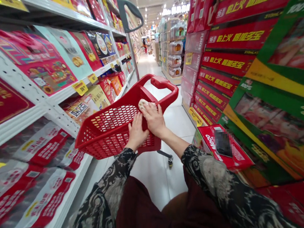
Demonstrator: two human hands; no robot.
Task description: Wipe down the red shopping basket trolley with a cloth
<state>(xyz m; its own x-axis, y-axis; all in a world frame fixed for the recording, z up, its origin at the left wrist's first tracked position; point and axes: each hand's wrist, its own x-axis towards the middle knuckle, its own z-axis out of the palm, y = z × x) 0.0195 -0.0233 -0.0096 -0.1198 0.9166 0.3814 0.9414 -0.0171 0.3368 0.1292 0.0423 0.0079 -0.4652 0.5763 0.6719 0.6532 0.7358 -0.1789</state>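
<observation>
Cart (117,140) stands in the aisle (174,112), left hand (137,132) against its near side, right hand (154,119) just right of that, cloth (142,103) under the fingertips. Shelving (65,94) lines the left; stacked cartons (224,63) line the right, a phone (223,144) lying on a box (242,160) before them.

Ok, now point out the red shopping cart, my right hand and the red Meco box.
Red shopping cart (114,140): head view, mesh of its near side wall.
Right hand (154,118): head view, back of it.
Red Meco box (212,145): head view, lettered top.
</observation>
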